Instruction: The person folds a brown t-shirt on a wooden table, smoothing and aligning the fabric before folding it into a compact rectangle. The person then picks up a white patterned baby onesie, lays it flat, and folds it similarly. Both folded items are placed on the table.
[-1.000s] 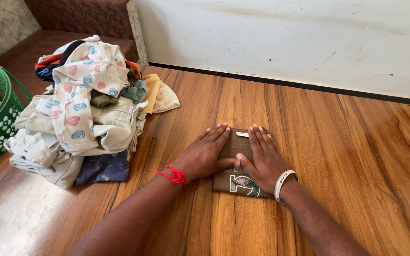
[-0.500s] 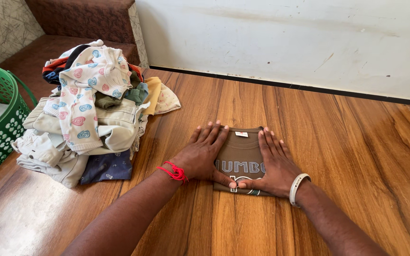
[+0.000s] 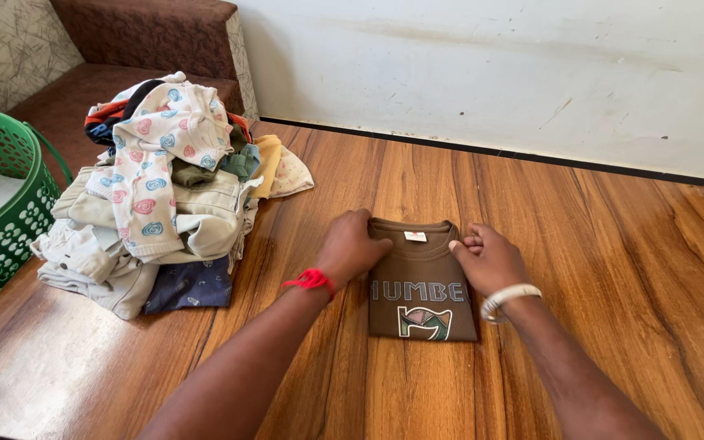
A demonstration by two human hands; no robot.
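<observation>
Brown folded cotton T-shirt (image 3: pixel 422 281) on the wooden table (image 3: pixel 613 269) now lies uncovered, both palms lifted off; left hand (image 3: pixel 354 244) and right hand (image 3: pixel 490 257) curl fingers onto its side edges.

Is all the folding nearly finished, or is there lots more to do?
One brown t-shirt lies folded into a neat rectangle on the wooden table. The left hand and right hand grip its top corners. Lots looks left: a pile of unfolded clothes sits to the left, beside a green basket.
</observation>
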